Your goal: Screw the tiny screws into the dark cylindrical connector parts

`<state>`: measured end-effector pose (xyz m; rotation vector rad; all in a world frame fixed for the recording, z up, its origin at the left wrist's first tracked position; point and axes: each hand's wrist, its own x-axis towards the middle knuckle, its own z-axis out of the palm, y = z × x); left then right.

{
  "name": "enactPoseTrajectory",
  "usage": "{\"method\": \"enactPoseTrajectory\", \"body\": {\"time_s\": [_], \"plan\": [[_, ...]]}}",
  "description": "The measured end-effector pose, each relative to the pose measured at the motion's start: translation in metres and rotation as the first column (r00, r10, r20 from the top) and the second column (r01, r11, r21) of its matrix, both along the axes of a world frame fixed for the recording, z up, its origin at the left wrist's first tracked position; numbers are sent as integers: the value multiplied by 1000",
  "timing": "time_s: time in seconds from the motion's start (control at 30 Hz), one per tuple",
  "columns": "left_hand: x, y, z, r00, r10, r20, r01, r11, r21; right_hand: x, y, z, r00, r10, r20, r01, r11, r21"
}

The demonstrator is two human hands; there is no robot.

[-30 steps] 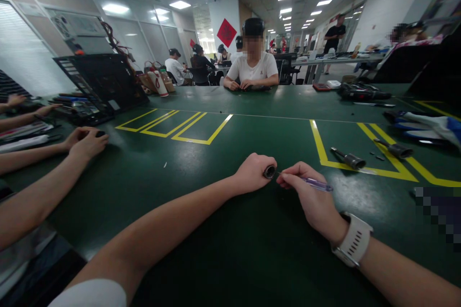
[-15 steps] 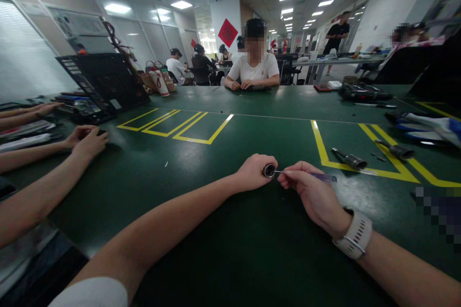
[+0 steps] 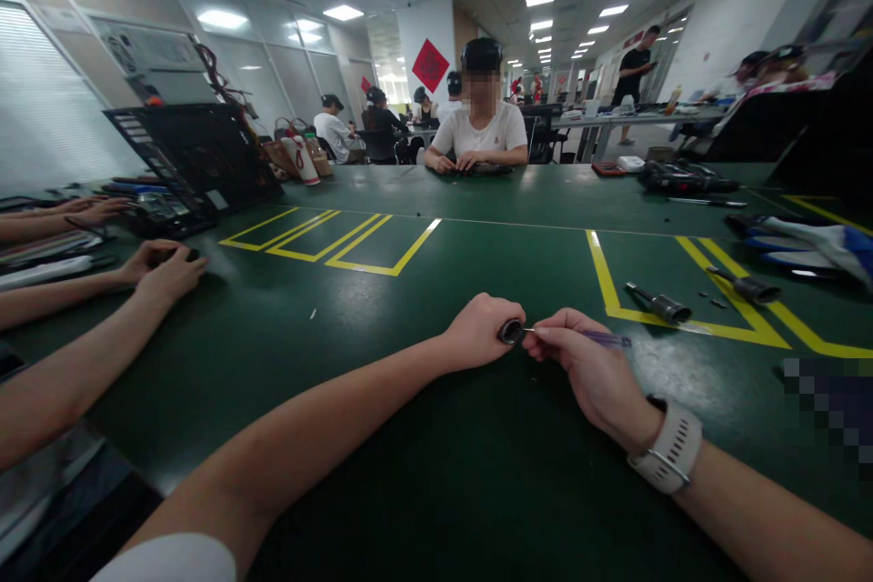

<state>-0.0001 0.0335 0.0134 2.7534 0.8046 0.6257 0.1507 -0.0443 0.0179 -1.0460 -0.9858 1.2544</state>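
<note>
My left hand (image 3: 483, 330) is closed around a dark round part with a hollow end (image 3: 510, 332), its open end turned toward my right hand. In my right hand (image 3: 576, 355) is a thin screwdriver (image 3: 607, 339) with a translucent purple handle, pinched between the fingers. The screwdriver's slim metal shaft points left and its tip meets the rim or opening of the part; how deep it reaches I cannot tell. To the right lie two dark metal socket-like pieces with shafts, a nearer one (image 3: 660, 303) and a farther one (image 3: 745, 285).
Yellow tape outlines (image 3: 361, 269) mark the green table (image 3: 382, 336). Small dark bits (image 3: 713, 301) lie between the socket pieces. Blue and white gloves (image 3: 811, 245) rest at the right. A co-worker's hands (image 3: 167, 268) are at the left; another person (image 3: 481, 132) sits opposite.
My right hand has shifted slightly left, bringing the screwdriver closer to the part, with less of its shaft showing. My left hand keeps its hold almost in place.
</note>
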Motion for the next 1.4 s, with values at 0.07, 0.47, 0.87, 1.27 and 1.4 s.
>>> {"method": "enactPoseTrajectory", "body": {"time_s": [0.07, 0.47, 0.87, 1.27, 1.4], "plan": [[0, 0, 1, 1000, -7, 4, 7, 1000, -10, 1, 1, 2, 999, 10, -51, -11, 1000, -19], [1, 0, 1, 1000, -6, 0, 6, 999, -46, -1, 0, -1, 997, -47, -53, 48, 999, 6], [1, -2, 6, 997, -27, -71, 25, 999, -30, 0, 1, 3, 998, -30, -52, 28, 999, -37], [0, -3, 7, 997, 5, -83, -6, 1000, -20, 0, 0, 2, 996, -43, -80, 40, 999, -31], [1, -3, 7, 997, 12, -77, -14, 1000, -26, 1, 0, 1, 997, -46, -69, 45, 999, -19]]}}
